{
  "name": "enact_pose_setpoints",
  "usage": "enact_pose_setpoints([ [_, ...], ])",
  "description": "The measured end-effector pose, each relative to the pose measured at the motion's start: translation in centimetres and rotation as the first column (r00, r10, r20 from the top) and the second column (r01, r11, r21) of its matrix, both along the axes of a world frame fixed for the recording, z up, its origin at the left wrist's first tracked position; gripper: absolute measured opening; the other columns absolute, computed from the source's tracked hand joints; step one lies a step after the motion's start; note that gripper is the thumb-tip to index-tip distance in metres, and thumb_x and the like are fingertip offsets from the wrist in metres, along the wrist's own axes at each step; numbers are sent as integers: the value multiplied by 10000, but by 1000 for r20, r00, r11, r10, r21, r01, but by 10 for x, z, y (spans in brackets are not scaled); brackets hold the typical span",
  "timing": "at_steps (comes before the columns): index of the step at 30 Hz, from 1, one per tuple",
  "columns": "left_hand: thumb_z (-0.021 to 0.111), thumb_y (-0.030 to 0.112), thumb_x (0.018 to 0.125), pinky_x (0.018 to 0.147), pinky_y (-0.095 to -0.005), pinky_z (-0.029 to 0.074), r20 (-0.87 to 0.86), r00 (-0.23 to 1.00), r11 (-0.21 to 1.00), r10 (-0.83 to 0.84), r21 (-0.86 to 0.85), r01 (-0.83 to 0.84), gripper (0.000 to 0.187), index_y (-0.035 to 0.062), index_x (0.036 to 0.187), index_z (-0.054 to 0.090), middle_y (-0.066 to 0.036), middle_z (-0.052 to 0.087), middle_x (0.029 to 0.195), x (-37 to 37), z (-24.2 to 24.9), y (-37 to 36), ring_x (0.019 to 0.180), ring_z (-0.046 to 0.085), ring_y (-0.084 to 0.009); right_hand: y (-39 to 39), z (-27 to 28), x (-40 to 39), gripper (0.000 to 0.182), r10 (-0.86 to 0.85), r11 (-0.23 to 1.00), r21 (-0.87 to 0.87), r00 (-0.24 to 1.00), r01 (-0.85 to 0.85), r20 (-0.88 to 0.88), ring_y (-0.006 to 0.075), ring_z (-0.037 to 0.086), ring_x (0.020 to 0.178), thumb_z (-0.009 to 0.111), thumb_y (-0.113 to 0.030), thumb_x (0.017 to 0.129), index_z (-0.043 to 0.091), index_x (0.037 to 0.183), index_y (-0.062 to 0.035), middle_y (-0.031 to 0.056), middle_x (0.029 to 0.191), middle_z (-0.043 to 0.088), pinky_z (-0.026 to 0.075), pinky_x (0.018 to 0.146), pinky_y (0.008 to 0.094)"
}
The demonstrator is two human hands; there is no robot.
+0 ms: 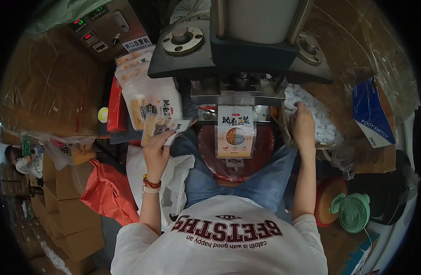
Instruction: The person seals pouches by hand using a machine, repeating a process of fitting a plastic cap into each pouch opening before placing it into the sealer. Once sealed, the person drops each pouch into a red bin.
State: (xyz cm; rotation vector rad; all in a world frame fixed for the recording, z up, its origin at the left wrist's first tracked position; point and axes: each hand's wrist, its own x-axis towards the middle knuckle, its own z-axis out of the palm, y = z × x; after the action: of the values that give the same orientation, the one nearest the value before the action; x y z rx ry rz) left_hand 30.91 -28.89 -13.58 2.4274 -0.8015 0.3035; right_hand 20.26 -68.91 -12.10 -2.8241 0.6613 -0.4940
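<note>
Head camera shows me the left hand (155,149) pinching a soy-milk pouch (161,123) left of the sealing press (254,59), a second pouch (235,130) in front, top inward presumably for alignment, and the right hand (304,124), grip unclear, at white pieces (319,114) rightward.

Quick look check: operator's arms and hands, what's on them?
Left hand and right hand both ungloved. Short white sleeves, forearms uncovered. Reddish bracelets stacked on the left wrist; nothing visible on the right. No cables or markings seen on either arm.
</note>
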Motion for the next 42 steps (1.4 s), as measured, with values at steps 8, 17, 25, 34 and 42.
enact_pose_setpoints([
  [8, 534, -77, 680, 864, -343, 504, 27, 999, 911, -45, -410, 52, 347, 15, 982, 677, -110, 689, 1017, -36, 26, -52, 991, 651, -275, 4, -1, 0, 250, -76, 996, -31, 992, 79, 101, 401, 570, 908, 621, -42, 800, 532, 1031, -9, 191, 1015, 538, 489, 739, 456],
  [17, 567, -70, 677, 848, -347, 513, 130, 986, 940, -106, -311, 142, 370, 45, 1011, 677, -87, 680, 1042, -48, 31, -71, 996, 644, -280, 3, -4, 3, 352, 32, 990, -139, 984, -7, 176, 377, 559, 934, 593, 16, 736, 527, 1082, 40, 210, 971, 604, 460, 813, 442],
  [25, 588, -56, 673, 784, -335, 524, 115, 986, 949, -118, -278, 146, 364, 48, 1010, 677, -77, 681, 1036, -50, 31, -83, 927, 656, -263, 31, 30, -17, 344, 71, 994, 52, 918, -99, 390, 341, 589, 900, 609, 52, 774, 570, 1115, 28, 184, 996, 640, 487, 782, 394],
  [34, 597, -57, 620, 741, -325, 533, 259, 939, 968, -227, -41, 246, 408, 50, 1004, 683, -68, 686, 1034, -57, 51, -88, 912, 665, -249, 111, 64, -31, 409, 721, 567, 169, 585, -806, 370, 283, 594, 909, 610, 24, 819, 517, 1217, 37, 146, 1051, 612, 507, 760, 347],
  [42, 681, 157, 852, 641, -253, 528, -493, 713, 819, -499, -537, 202, 197, 10, 981, 711, -90, 715, 860, -45, -6, -114, 710, 683, -160, 94, 51, -20, 460, 332, 775, 372, 830, -511, 448, 252, 566, 831, 721, -134, 803, 555, 1220, -36, 111, 1071, 618, 473, 752, 347],
])
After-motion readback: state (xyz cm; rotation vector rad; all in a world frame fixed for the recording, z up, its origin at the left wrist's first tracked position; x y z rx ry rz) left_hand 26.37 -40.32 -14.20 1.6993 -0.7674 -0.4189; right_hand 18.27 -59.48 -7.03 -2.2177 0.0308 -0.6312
